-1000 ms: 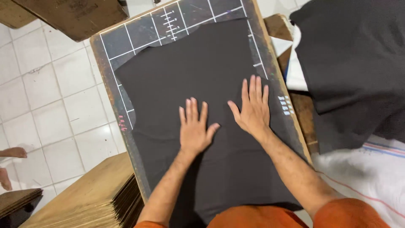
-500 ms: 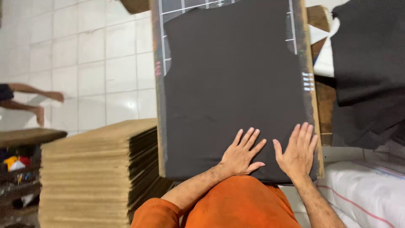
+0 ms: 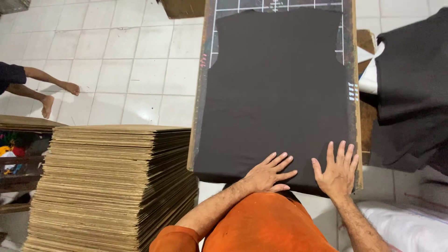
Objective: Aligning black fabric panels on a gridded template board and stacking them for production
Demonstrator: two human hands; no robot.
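- Both hands have slid down the cloth (image 3: 280, 88) since a second ago, from its middle to its near hem, and the view now takes in more of the floor (image 3: 126, 56) and the card stack (image 3: 112, 186).
- Left hand (image 3: 269, 173) lies flat on the hem, palm down, fingers spread and pointing up and to the right; its forearm runs back across the orange shirt (image 3: 266, 224).
- Right hand (image 3: 337, 171) lies flat just beside it, near the right edge of the board (image 3: 205, 84), fingers fanned and pointing away from the body.
- Neither hand grips anything: both are open wide and press on the cloth.
- Cloth is black, cut like a sleeveless shirt panel, and lies smooth over the dark board, which shows white grid lines at the top and small white marks on its right edge.
- Card stack of flat brown sheets stands left of the board, near the left elbow.
- Another heap of black cloth (image 3: 410, 84) lies to the right, apart from the board.
- Someone else's bare feet (image 3: 56, 95) stand on the white tiles at far left.
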